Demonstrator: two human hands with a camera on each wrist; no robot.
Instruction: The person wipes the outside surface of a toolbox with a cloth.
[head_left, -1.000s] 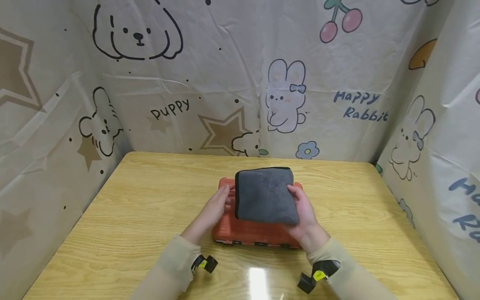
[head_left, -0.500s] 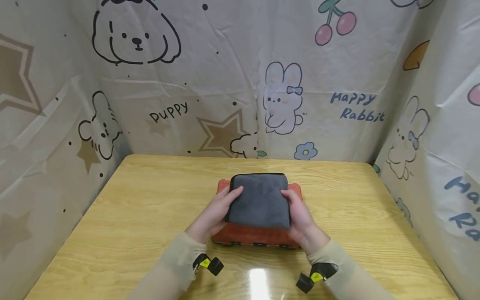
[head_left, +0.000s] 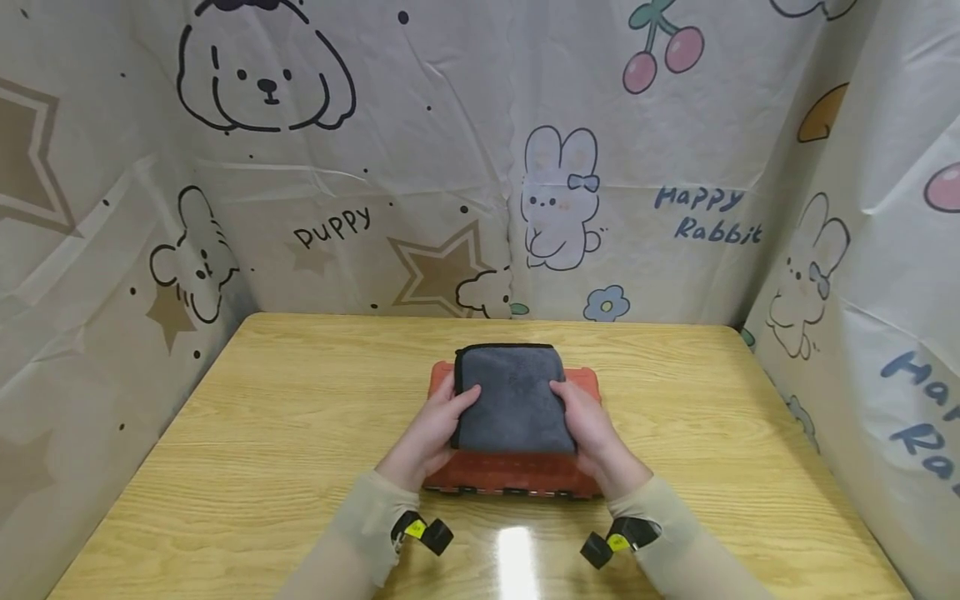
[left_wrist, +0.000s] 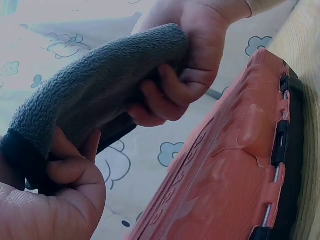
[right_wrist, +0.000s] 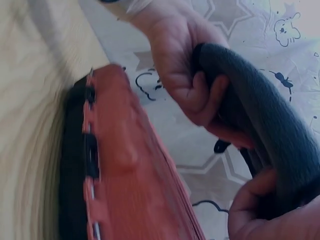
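A folded grey cloth (head_left: 513, 404) with black edging is held up between both hands, above a red case (head_left: 510, 475) that lies on the table. My left hand (head_left: 433, 425) grips the cloth's left side, thumb on the front face and fingers curled behind. At the opposite side my right hand (head_left: 592, 421) pinches it the same way. In the left wrist view the cloth (left_wrist: 95, 80) bows between the two hands, apart from the case (left_wrist: 225, 150). The right wrist view also has the case (right_wrist: 120, 150), with its dark base and hinge-like fittings along one edge, below the cloth (right_wrist: 265, 110).
The wooden table (head_left: 300, 400) extends around the case on all sides. A pale printed curtain (head_left: 420, 167) hangs behind the table and along its left and right sides. Each wrist wears a small black camera (head_left: 435, 536).
A second ago only the right hand held the cloth. The left hand has since taken its left side, and the cloth has shifted slightly left and lower. The case stays put.
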